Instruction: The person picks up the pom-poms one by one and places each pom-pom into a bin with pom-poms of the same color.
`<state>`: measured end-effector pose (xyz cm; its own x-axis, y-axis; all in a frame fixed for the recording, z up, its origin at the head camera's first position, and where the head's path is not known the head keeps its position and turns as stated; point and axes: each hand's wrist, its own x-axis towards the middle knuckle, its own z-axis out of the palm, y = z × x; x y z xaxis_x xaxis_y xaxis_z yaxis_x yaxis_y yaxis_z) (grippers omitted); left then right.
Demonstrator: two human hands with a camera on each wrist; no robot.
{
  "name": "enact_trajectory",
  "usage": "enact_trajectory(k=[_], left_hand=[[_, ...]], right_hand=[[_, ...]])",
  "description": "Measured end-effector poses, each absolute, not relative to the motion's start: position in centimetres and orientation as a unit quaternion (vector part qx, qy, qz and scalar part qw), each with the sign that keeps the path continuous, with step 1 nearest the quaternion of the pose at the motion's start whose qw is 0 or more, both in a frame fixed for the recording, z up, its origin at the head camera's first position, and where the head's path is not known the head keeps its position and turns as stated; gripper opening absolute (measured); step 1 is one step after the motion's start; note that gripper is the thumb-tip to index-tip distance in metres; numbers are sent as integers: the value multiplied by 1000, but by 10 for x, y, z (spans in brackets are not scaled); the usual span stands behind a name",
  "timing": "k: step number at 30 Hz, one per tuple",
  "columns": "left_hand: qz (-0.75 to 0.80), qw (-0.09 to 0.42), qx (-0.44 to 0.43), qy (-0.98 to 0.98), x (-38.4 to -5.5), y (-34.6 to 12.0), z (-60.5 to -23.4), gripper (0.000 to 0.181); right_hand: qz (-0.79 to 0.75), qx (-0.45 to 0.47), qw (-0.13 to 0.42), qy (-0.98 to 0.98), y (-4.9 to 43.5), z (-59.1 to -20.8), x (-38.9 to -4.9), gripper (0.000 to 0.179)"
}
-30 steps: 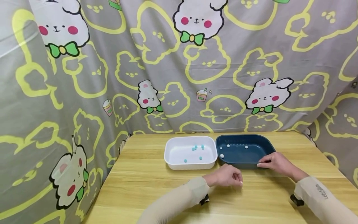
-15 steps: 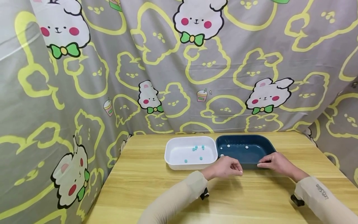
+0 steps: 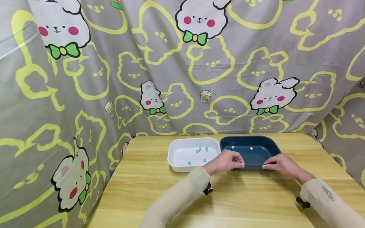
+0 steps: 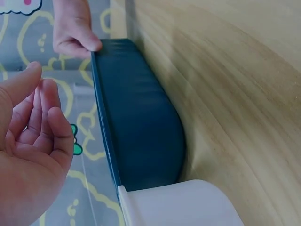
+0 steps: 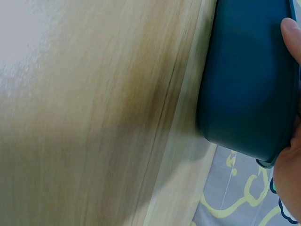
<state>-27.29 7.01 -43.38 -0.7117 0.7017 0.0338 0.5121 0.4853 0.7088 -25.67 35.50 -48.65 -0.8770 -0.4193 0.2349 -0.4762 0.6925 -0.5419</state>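
My left hand (image 3: 223,161) is held over the near left edge of the dark blue tray (image 3: 258,155). Its thumb and fingertips come together in a pinch, seen also in the left wrist view, with a small white ball almost wholly hidden between them. At the tray's front right corner my right hand (image 3: 283,164) grips the rim, the thumb (image 5: 291,37) pressed on the outer wall. Small white balls (image 3: 251,148) lie inside the blue tray, some hidden behind the left hand.
A white tray (image 3: 182,155) stands against the blue one on its left, with several small teal balls (image 3: 189,162) scattered in it. Both trays sit on a wooden table (image 3: 148,183). A patterned grey curtain (image 3: 171,69) hangs behind and to the left.
My left hand has risen from over the table in front of the blue tray to its near edge, covering some of the white balls. The right hand stays on the rim.
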Motion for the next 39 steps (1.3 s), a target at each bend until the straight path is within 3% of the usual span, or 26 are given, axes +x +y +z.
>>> enact_trajectory(k=[9, 20, 39], left_hand=[[369, 134, 338, 855, -281, 73, -430, 6], [365, 96, 312, 872, -305, 90, -421, 5], [346, 96, 237, 903, -330, 103, -425, 4]], right_hand=[[301, 242, 51, -921, 357, -488, -256, 13], [307, 256, 61, -915, 355, -485, -254, 12], [313, 249, 47, -915, 354, -485, -254, 14]])
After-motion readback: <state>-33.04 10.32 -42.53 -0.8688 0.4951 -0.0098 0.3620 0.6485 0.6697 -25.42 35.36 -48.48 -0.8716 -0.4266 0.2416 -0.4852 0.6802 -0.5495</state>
